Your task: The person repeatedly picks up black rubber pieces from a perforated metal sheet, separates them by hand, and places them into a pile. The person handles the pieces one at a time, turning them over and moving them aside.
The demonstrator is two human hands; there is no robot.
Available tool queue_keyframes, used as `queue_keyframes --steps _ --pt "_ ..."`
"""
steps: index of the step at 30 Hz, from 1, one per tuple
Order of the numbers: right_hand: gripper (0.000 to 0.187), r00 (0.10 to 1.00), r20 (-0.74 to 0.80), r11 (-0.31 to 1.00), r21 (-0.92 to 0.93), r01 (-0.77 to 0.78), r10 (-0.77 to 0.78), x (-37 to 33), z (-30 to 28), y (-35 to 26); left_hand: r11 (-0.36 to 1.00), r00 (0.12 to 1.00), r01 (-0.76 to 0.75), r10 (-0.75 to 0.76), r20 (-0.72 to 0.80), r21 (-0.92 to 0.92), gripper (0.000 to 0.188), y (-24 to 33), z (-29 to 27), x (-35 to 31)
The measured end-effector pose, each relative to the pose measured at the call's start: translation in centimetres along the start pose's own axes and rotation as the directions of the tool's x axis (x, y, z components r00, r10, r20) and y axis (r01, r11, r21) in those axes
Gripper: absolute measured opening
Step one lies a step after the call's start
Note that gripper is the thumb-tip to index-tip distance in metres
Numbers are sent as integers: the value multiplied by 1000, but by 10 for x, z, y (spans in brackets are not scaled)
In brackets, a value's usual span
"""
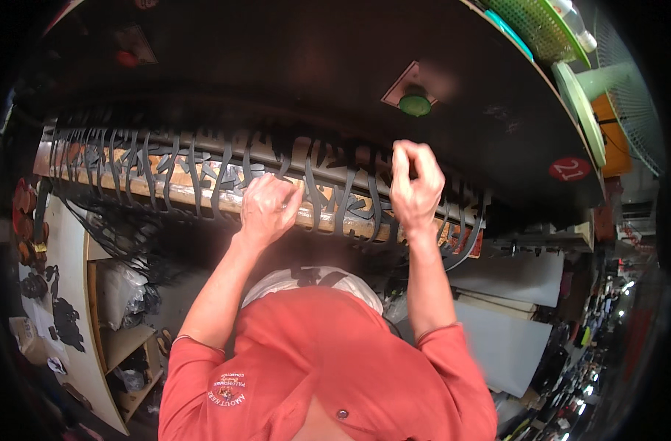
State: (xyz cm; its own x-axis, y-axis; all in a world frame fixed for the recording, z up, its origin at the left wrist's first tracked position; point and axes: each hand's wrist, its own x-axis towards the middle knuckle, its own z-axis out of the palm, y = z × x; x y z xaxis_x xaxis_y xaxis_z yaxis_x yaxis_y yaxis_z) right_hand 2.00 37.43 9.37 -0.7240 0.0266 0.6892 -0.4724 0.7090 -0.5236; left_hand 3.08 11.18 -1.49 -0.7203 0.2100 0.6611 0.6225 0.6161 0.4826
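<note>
My left hand [266,209] is closed, its fingers curled over the edge of a long wooden ledge [181,197] in front of me. A dark strip end shows just beyond its knuckles, but I cannot make out what lies between the fingers. Raised to the right, my right hand [418,184] is closed with thumb and fingertips pinched together; what they hold, if anything, is too small to tell. Many black straps [216,184] hang in a row over a dark rail [335,173] and across the ledge. Short black pieces [196,158] lie scattered behind them.
A large dark machine panel [277,66] with a green button [415,104] and a red button [127,58] rises ahead. At the right stand a fan [622,88] and a green basket [541,29]. A wooden shelf [122,345] is on the left, grey boards [504,345] on the right.
</note>
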Motion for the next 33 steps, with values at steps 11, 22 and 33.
queue_keyframes --steps 11,22,33 --pt "7 959 237 987 -10 -157 155 -102 14 25 990 994 111 -109 -21 88 46 61 26 -12" --pt "11 941 274 979 -18 -203 200 -101 12 21 979 987 160 -161 -4 123 50 63 36 -25" --pt "14 657 584 772 79 -631 477 -62 5 12 961 955 268 -274 113 63 48 57 17 -19"
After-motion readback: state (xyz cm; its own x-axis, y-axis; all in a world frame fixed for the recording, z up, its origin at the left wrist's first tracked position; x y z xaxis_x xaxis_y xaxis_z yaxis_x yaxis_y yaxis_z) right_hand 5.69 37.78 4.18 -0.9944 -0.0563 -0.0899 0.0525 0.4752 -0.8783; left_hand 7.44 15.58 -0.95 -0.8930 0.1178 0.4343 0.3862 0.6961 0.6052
